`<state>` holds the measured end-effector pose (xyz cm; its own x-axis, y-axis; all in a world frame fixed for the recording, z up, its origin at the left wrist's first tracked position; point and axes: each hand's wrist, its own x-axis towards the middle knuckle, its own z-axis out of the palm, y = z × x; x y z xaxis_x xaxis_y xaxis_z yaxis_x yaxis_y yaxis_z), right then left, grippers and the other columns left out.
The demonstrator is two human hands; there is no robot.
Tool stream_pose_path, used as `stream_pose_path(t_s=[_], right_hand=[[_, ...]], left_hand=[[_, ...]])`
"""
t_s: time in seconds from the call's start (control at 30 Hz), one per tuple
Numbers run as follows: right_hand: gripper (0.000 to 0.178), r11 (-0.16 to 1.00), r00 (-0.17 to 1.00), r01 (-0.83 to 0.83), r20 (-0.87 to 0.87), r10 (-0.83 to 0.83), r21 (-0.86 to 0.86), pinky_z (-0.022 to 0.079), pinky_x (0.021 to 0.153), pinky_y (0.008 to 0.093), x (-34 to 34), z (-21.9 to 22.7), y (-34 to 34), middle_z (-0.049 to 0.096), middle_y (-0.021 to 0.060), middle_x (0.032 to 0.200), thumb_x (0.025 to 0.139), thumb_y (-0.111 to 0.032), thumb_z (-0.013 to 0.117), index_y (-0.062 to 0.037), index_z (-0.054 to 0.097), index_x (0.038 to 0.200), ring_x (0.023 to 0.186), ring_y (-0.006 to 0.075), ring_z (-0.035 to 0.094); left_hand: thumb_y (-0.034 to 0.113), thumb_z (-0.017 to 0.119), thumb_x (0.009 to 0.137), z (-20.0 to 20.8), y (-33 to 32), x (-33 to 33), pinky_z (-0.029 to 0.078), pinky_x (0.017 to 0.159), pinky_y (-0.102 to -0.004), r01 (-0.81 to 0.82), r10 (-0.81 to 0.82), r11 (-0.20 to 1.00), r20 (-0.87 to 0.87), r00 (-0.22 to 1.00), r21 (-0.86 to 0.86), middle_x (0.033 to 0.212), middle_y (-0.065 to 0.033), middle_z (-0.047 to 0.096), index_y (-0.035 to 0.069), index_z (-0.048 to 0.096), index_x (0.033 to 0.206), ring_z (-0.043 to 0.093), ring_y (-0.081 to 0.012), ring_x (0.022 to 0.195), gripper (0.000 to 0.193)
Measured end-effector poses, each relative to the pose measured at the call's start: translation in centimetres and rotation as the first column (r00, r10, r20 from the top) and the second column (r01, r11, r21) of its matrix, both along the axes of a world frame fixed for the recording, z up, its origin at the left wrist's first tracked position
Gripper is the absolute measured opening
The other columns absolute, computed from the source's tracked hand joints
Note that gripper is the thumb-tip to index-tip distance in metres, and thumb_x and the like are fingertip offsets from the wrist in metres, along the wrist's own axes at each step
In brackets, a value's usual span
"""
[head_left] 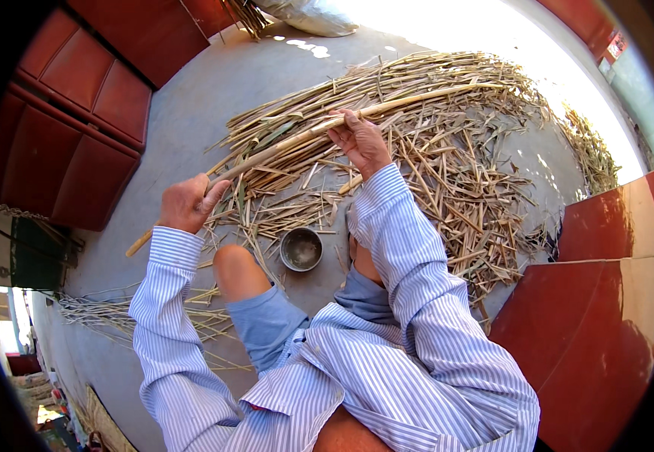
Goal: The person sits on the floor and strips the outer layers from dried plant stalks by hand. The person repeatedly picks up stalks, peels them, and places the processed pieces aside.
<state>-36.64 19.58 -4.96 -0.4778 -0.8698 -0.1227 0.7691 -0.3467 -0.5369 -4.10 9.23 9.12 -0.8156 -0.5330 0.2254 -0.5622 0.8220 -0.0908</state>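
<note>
A long pale reed stalk [280, 146] slants across in front of me, its left end low and its right end reaching over a pile of stalks. My left hand [185, 204] is wrapped round it near the lower left end, thumb lying along it. Farther up, my right hand [360, 140] pinches the same stalk between thumb and fingers. Beneath and beyond lies a heap of cut reed stalks [417, 83], the long ones roughly side by side. Between my knees a small round dark bowl [301, 249] sits on the floor, with something pale in its bottom.
Dry leaves and broken stalk bits [455, 196] cover the grey floor [184, 120] to the right. Thin peeled strips [116, 313] lie at the left. Red padded furniture [71, 113] stands at the far left, and red panels [575, 324] at the right. A whitish sack [312, 15] rests at the back.
</note>
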Motion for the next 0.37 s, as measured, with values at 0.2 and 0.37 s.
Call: stream_pose_path(t_s=[0.2,0.37], right_hand=[[0.019,0.965,0.976,0.181,-0.158,-0.152,0.190,0.057,0.065,0.0277,0.3,0.3,-0.1,0.067,0.0030,0.082,0.092,-0.024,0.066,-0.0065,0.059,0.098,0.071,0.0130,0.066],[0.016,0.898,0.897,0.436,-0.053,-0.439,-0.053,0.056,0.060,0.0266,-0.6,0.8,-0.1,0.065,0.0022,0.078,0.094,-0.021,0.064,-0.0065,0.057,0.094,0.063,0.0112,0.063]], left_hand=[[0.049,0.059,0.090,-1.1,0.1,-0.8,0.041,0.052,-0.0436,0.041,-0.051,0.973,-0.040,0.998,-0.226,0.062,-0.0137,0.058,0.008,0.051,0.067,0.057,-0.0337,0.057,0.048],[0.049,0.065,0.084,0.0,-1.1,-1.6,0.035,0.060,-0.0389,0.004,-0.014,0.980,-0.049,0.999,-0.197,0.063,-0.0087,0.059,0.009,0.052,0.067,0.056,-0.0295,0.058,0.046]])
